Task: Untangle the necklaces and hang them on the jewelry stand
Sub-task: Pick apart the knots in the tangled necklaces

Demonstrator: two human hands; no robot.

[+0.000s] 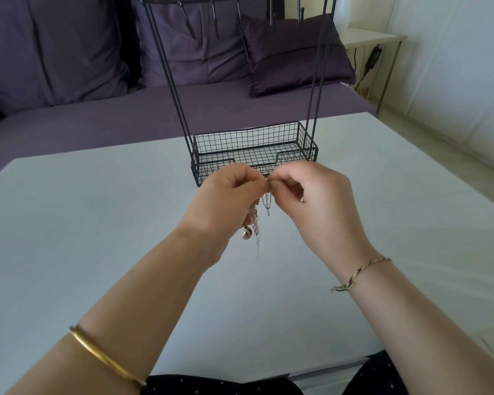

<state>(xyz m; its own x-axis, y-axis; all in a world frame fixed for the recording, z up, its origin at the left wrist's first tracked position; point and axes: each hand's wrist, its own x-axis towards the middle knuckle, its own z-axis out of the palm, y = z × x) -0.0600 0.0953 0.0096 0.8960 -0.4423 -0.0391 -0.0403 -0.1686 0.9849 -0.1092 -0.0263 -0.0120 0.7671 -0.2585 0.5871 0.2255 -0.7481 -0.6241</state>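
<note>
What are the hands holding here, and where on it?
The left hand and right hand both pinch the tangled necklaces at the top, with a round pendant dangling below.

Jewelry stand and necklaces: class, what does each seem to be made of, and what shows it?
Jewelry stand: likely thin metal wire and rod, matte black coating; the fine grid and slim uprights suggest it. Necklaces: probably metal, shiny; small chain links in silver and gold tones, a glinting round pendant. Plated or solid cannot be told.
</note>
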